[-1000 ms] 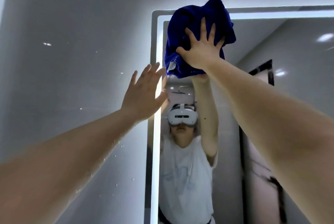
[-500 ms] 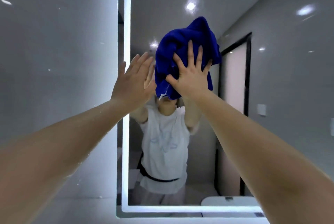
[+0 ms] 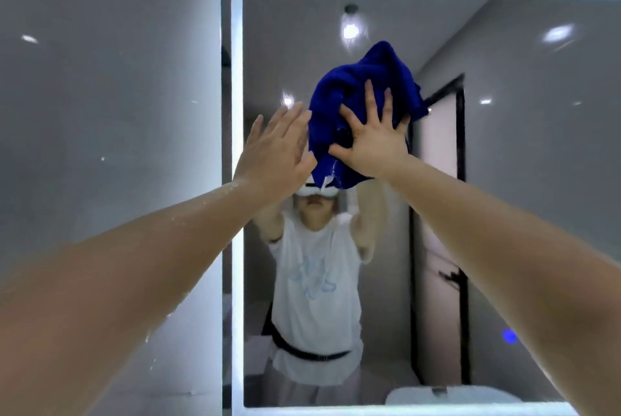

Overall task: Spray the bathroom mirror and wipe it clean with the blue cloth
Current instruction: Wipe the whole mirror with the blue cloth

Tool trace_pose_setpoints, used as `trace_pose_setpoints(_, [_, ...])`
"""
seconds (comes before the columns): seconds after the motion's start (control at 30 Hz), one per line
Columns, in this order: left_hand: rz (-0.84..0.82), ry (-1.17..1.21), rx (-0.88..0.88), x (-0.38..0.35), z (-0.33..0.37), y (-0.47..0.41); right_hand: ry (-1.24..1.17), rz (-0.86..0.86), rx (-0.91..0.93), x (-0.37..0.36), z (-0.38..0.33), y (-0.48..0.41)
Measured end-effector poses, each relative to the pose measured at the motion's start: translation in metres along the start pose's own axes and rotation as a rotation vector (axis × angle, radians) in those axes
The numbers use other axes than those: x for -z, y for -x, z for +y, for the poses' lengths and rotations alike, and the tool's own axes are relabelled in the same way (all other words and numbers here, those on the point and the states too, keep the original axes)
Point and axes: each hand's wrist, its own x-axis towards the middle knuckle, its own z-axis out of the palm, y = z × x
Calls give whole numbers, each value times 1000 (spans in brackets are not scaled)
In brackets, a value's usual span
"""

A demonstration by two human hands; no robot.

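Note:
The bathroom mirror (image 3: 524, 180) hangs on the wall ahead, ringed by a lit white frame (image 3: 237, 247). A crumpled dark blue cloth (image 3: 363, 93) is pressed flat against the glass in its upper middle. My right hand (image 3: 373, 137) lies on the cloth with fingers spread, palm pushing it onto the mirror. My left hand (image 3: 274, 150) is raised flat beside the cloth's left edge, fingers together and straight, holding nothing. Whether it touches the glass I cannot tell. No spray bottle is in view.
A glossy grey tiled wall (image 3: 111, 113) fills the left side. The mirror reflects a person in a white shirt, a dark-framed door (image 3: 460, 214) and a white basin (image 3: 450, 395) at the bottom right. Small white flecks sit on my left forearm.
The cloth and my right hand have come down from the mirror's top left corner to its upper middle, then shifted slightly right. My left hand moved from the wall onto the mirror area.

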Motion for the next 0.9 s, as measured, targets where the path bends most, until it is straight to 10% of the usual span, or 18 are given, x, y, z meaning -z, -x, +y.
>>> trace_pose_setpoints(0.4, [63, 25, -5, -25, 8, -50, -88, -42, -94, 83, 15, -118])
trace_pose_setpoints(0.9, [25, 101, 9, -23, 65, 7, -19, -40, -103, 22, 71, 15])
